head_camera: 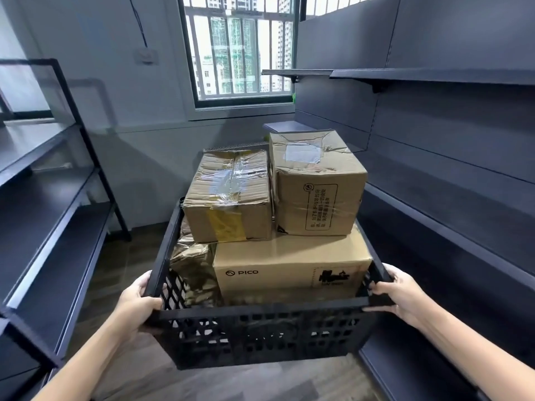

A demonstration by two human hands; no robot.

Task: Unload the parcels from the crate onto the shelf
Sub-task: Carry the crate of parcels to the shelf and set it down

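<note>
I hold a black perforated plastic crate point(260, 331) in front of me, off the floor. My left hand point(139, 302) grips its near left corner and my right hand point(396, 293) grips its near right corner. Inside lies a large brown PICO box point(289, 270). On top of it sit a taped cardboard parcel point(228, 198) at the left and a crumpled taped parcel point(315, 183) at the right. A smaller parcel wrapped in shiny tape point(191, 264) is wedged low at the crate's left side.
Dark metal shelving point(434, 175) runs along the right wall with bare boards at several heights. A black open-frame shelf unit point(58, 180) stands on the left. A barred window point(240, 50) is straight ahead, and wood-look floor point(130, 256) lies between the shelves.
</note>
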